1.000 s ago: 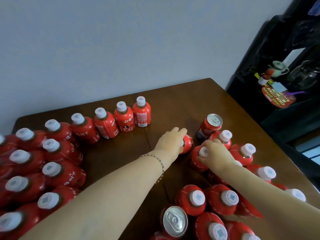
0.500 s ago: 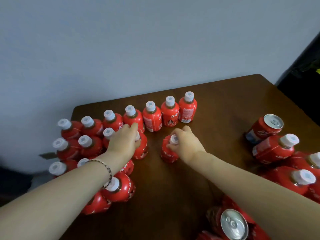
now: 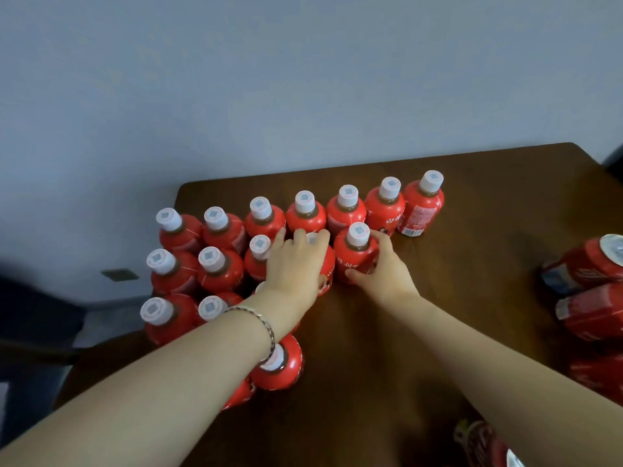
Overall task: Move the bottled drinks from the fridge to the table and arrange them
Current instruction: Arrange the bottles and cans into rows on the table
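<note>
Shifted against the back row (image 3: 305,215), left hand (image 3: 294,268) grips one bottle (image 3: 327,266), right hand (image 3: 384,276) its neighbour (image 3: 354,257).

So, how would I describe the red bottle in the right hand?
On the brown wooden table, red white-capped bottles stand in rows at the left. The second row from the back ends, rightmost, with this bottle, gripped by the right hand. Unlike its neighbour under the left hand, its cap shows fully.

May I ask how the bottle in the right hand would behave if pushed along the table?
The red bottle that the right hand grips looks squat and wide-based, so it probably slides rather than tips. Dark fill shows at its neck, so likely heavy for its size.
</note>
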